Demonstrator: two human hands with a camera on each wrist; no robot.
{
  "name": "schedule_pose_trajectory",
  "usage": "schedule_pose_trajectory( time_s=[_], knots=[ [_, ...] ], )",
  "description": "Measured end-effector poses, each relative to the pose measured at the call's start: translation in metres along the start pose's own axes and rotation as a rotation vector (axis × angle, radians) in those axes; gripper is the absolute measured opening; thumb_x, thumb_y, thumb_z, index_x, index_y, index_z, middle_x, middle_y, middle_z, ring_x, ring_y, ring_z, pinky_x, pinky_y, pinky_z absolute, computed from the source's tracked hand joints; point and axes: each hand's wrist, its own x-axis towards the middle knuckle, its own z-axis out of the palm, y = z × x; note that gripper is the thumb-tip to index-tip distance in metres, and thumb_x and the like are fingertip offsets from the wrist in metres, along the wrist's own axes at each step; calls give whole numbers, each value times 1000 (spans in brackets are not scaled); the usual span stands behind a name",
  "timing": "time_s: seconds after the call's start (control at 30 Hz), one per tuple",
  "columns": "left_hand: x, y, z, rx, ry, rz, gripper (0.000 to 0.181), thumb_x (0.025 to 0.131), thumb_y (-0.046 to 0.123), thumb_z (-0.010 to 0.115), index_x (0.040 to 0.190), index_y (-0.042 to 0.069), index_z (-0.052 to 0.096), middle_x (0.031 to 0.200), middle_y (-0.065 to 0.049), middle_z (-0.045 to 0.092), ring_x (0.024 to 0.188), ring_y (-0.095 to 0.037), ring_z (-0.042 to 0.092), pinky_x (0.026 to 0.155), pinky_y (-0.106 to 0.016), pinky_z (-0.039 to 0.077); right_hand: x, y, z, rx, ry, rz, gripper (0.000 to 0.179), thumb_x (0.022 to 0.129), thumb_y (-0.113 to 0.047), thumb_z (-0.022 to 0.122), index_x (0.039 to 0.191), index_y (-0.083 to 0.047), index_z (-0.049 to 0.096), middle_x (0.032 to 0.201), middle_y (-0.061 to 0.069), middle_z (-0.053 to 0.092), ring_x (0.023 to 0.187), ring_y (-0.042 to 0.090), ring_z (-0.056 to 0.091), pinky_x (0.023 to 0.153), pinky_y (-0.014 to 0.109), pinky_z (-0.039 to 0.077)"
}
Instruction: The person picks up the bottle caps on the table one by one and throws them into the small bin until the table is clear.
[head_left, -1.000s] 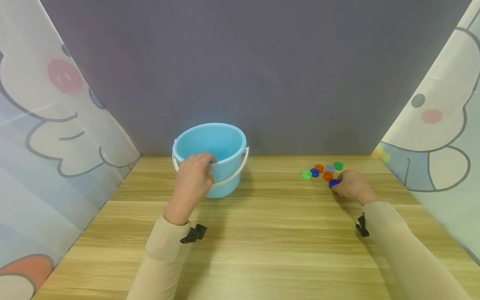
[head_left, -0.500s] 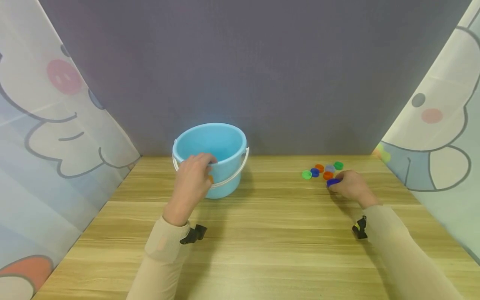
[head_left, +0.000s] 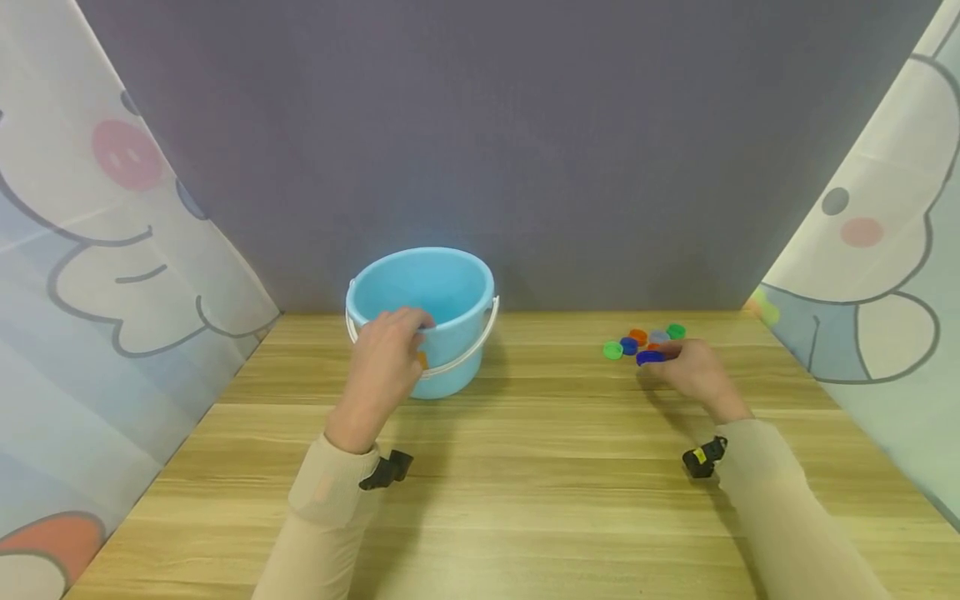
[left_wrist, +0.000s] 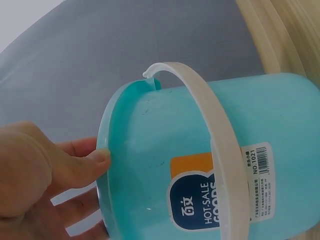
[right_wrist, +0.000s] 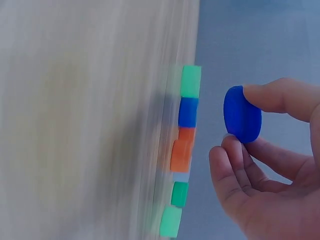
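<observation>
Blue cap (right_wrist: 243, 115) pinched by right fingers (right_wrist: 277, 156), loose caps (head_left: 628, 346) grouped just beyond them on counter (head_left: 525, 483), bucket rim (left_wrist: 105, 130) gripped by left fingers (left_wrist: 79, 208)

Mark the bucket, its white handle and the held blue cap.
Bucket (head_left: 455, 343), head view: front outer wall.
White handle (left_wrist: 226, 150), left wrist view: middle of the strip.
Held blue cap (right_wrist: 242, 115), right wrist view: middle of its body.

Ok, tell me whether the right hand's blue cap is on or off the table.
Off: the right wrist view shows the blue cap pinched by the right hand, apart from the wooden table.
</observation>
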Motion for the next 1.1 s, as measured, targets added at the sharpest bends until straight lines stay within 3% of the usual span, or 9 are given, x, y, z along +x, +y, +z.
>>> schedule_pose_trajectory(
  time_s=[0.17, 0.33, 0.53, 1.1],
  knots=[
    [0, 1, -1, -6, -20, -14, 29, 76, -19, 67, 97, 0, 71, 93, -14, 72, 82, -36, 64, 77, -48, 51, -2, -6, 4, 29, 35, -16, 65, 91, -34, 72, 136, 10, 57, 131, 36, 57, 119, 52, 54, 94, 58, 50],
    [1, 3, -1, -12, -39, -20, 29, 77, -19, 67, 99, 0, 71, 95, -14, 72, 84, -36, 64, 79, -48, 51, -5, -12, 7, 50, 63, -27, 67, 93, -35, 71, 138, 12, 54, 128, 35, 59, 113, 48, 58, 89, 53, 53],
    [1, 5, 0, -10, -36, -19, 30, 76, -19, 67, 99, 0, 71, 94, -13, 72, 84, -36, 64, 79, -48, 51, -7, -19, 14, 108, 93, -43, 65, 94, -34, 71, 136, 13, 54, 124, 33, 62, 109, 44, 62, 82, 47, 56],
    [2, 8, 4, -1, -2, 27, 28, 76, -18, 69, 97, 1, 72, 92, -13, 72, 81, -35, 64, 76, -47, 51, -11, -45, 24, 207, 126, -108, 59, 95, -33, 70, 138, 5, 57, 128, 28, 62, 113, 41, 61, 84, 47, 56]
  ],
)
